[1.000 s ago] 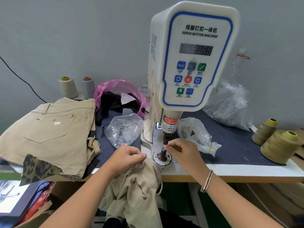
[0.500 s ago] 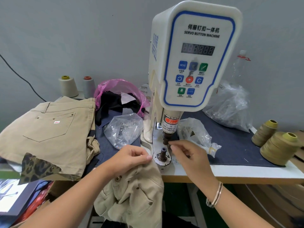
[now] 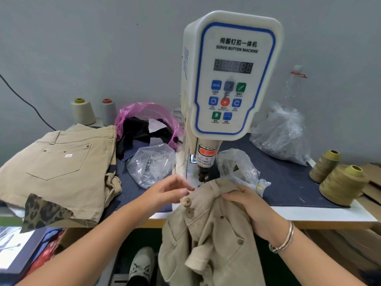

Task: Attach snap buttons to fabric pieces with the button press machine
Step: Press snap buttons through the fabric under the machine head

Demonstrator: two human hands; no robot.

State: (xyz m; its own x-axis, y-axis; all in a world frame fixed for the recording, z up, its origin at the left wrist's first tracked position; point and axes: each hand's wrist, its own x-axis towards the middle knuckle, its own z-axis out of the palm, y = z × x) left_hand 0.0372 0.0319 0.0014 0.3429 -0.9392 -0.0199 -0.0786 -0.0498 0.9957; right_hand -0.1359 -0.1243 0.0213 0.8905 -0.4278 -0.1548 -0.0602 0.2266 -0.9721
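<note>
Grey wall backs a work table [image 3: 321,213] with a white edge and a dark blue denim mat on top. At the far left lies a folded stack of khaki trousers [image 3: 61,164], with a scrap of leopard-print fabric [image 3: 44,212] at its near corner. Behind the stack stand a cream thread cone [image 3: 83,111] and a grey thread cone [image 3: 108,111]. Next comes a pink plastic bag of dark fabric scraps [image 3: 146,124], and in front of it a clear plastic bag of small metal parts [image 3: 151,165].

The left hand [image 3: 169,191] hovers at the table's edge, its fingers loosely bent toward the garment's left edge; whether they pinch the cloth cannot be told. The beige garment with two brass snap buttons [image 3: 208,234] is draped over the base of the white servo button machine [image 3: 228,79], right under its dark punch [image 3: 203,175], and hangs down off the table front. The right hand [image 3: 248,205] grips the bunched cloth at the top, thumb underneath and fingers curled over it, with a silver bangle [image 3: 285,239] on the wrist.

Just right of the punch sits a second clear bag of metal parts [image 3: 237,169]. Farther back lies a large crumpled clear plastic bag [image 3: 282,135]. At the far right stand two olive thread cones [image 3: 340,178].
</note>
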